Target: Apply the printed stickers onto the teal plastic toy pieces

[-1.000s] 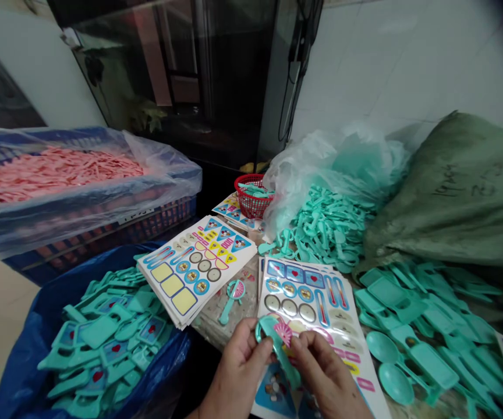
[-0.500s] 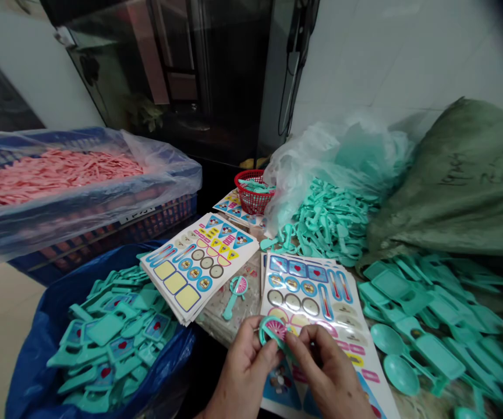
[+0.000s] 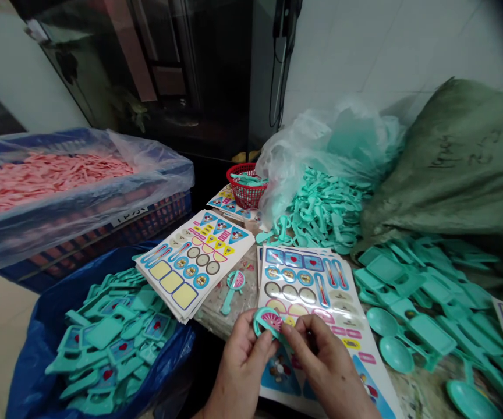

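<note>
Over the right-hand stack of sticker sheets (image 3: 316, 297), my left hand (image 3: 245, 364) pinches a small teal plastic piece (image 3: 264, 319) that bears a pink half-round sticker. My right hand (image 3: 321, 361) has its thumb and fingers closed on the same piece's right edge. A similar teal piece with a pink sticker (image 3: 233, 291) lies on the table to the left of the stack. Another stack of sticker sheets (image 3: 194, 262) sits farther left. The lower part of the held piece is hidden by my fingers.
A blue bag (image 3: 37, 349) of teal pieces stands at left, below a blue crate (image 3: 155, 224) of pink pieces. Behind are a red basket (image 3: 247, 195) and a teal heap (image 3: 325, 209). Teal pans and spoons (image 3: 426, 331) lie right, under a green sack (image 3: 461, 151).
The camera view has shifted slightly, so the surroundings sit a little farther left and a teal spoon shows more at the lower right. Both hands keep hold of the teal piece.
</note>
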`<state>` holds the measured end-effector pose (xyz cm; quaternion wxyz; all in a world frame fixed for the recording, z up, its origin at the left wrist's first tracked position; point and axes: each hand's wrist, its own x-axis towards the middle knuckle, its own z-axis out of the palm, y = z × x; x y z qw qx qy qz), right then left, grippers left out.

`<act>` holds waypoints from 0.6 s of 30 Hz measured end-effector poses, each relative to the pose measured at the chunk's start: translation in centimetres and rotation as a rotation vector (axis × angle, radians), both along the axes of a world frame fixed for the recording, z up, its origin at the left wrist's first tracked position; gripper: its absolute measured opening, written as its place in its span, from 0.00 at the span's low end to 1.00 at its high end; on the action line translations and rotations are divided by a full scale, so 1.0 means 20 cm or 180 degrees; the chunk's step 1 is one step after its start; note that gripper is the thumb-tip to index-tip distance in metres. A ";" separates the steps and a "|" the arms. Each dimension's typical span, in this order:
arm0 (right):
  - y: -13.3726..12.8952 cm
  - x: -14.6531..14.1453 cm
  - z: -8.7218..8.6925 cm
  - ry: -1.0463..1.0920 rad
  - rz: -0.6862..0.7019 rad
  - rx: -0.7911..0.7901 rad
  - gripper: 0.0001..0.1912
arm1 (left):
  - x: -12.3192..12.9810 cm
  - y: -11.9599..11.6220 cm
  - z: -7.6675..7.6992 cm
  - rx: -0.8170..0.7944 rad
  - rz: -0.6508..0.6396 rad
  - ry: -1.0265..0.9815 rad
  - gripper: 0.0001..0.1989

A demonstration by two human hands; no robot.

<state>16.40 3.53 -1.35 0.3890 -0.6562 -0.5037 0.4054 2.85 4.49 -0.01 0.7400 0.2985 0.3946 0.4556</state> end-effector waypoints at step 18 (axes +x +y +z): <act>0.00 -0.03 0.02 -0.0067 -0.0021 0.0091 0.18 | -0.01 -0.01 -0.01 0.0172 -0.0057 0.0039 0.12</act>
